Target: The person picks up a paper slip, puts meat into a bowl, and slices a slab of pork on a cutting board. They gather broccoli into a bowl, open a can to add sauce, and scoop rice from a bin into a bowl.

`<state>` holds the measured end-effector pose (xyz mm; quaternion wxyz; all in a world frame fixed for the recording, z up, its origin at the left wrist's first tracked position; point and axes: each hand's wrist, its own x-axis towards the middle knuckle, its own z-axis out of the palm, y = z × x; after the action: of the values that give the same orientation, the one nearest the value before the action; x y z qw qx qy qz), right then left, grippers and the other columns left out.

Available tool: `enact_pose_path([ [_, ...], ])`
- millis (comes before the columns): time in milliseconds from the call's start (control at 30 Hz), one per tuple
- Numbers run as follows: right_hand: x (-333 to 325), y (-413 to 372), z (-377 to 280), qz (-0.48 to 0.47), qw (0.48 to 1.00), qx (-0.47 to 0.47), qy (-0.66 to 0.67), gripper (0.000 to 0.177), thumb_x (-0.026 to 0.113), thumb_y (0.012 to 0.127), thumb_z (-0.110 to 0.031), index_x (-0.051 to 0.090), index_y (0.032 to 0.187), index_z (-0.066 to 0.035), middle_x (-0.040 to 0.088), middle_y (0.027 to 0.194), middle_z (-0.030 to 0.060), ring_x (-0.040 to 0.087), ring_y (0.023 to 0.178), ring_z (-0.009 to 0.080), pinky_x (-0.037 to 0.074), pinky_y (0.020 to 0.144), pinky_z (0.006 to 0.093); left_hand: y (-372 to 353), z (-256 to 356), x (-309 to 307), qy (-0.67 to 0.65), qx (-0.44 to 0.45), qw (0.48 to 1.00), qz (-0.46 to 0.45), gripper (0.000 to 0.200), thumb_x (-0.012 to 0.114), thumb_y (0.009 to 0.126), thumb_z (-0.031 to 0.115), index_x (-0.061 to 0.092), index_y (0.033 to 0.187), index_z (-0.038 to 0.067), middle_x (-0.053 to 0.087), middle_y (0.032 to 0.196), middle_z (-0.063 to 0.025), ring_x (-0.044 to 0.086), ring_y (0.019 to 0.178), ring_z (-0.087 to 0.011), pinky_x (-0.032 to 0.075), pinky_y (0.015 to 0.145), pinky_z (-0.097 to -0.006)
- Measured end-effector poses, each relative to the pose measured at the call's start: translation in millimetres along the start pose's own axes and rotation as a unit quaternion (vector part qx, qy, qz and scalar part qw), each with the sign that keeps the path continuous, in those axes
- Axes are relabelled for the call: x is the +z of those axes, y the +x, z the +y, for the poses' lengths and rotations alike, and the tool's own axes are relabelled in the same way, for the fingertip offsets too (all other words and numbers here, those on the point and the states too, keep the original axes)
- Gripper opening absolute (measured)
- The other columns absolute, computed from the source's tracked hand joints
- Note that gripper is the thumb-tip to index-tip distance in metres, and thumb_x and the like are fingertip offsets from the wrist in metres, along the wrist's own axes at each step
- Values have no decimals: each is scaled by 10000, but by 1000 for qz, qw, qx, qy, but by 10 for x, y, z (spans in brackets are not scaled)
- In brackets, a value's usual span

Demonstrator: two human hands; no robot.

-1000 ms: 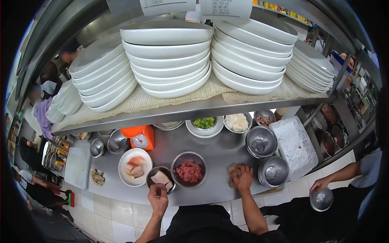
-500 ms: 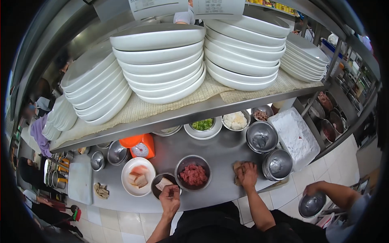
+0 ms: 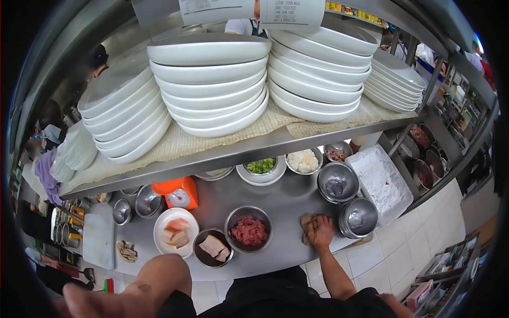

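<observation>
My right hand (image 3: 319, 231) lies on a folded brown cloth (image 3: 306, 229) on the steel counter, fingers curled over it. At the lower left, my left hand (image 3: 79, 301) is close to the camera and blurred, its arm bent and away from the bowls; its fingers cannot be made out. Two pale slabs of pork (image 3: 214, 247) sit in a metal bowl (image 3: 198, 257). Beside it, another metal bowl (image 3: 228, 218) holds red raw meat (image 3: 249, 231). A white bowl (image 3: 158, 225) contains pale pink and whitish meat pieces (image 3: 176, 234).
Stacked white dishes (image 3: 212, 85) fill the shelf above. An orange scale (image 3: 185, 192), chopped greens (image 3: 261, 166), a bowl of white pieces (image 3: 303, 160), stacked metal bowls (image 3: 359, 217) and a powder-filled tray (image 3: 380, 180) stand around the counter. A white board (image 3: 98, 241) is at left.
My left hand has left the pork bowl and swung down and left, toward the camera. My right hand stays on the cloth. The co-worker's metal bowl at right is out of view.
</observation>
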<state>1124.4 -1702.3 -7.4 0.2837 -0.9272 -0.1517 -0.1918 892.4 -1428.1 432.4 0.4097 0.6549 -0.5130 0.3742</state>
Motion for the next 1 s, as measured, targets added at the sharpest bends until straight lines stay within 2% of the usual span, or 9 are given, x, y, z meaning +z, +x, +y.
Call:
enact_pose_path([
  [100,2,-19,34,3,1000,-3,-1,211,588,718,-256,565,854,-96,557,908,105,502,859,346,427,752,443,-18,-51,156,132,56,984,105,559,675,737,445,512,1242,270,533,1192,43,398,1117,-112,311,807,-376],
  [200,21,-19,49,8,1000,-7,-1,215,590,716,-254,563,861,-96,558,907,103,502,859,344,428,753,439,-26,-104,274,179,60,971,144,550,676,737,437,516,1235,268,534,1177,48,402,1110,-110,312,804,-371],
  [733,-14,-11,23,7,1000,1,26,235,595,712,-274,570,851,-86,568,924,104,505,893,334,430,785,427,-57,-126,356,216,63,960,168,501,680,738,394,541,1200,257,542,1100,73,424,1071,-104,319,783,-340],
  [1000,18,-63,8,-9,1000,-1,-8,259,586,716,-289,569,871,-81,562,950,119,498,901,352,417,807,443,-64,-13,424,245,61,950,186,477,682,739,372,554,1183,252,546,1061,85,435,1052,-101,322,773,-325],
])
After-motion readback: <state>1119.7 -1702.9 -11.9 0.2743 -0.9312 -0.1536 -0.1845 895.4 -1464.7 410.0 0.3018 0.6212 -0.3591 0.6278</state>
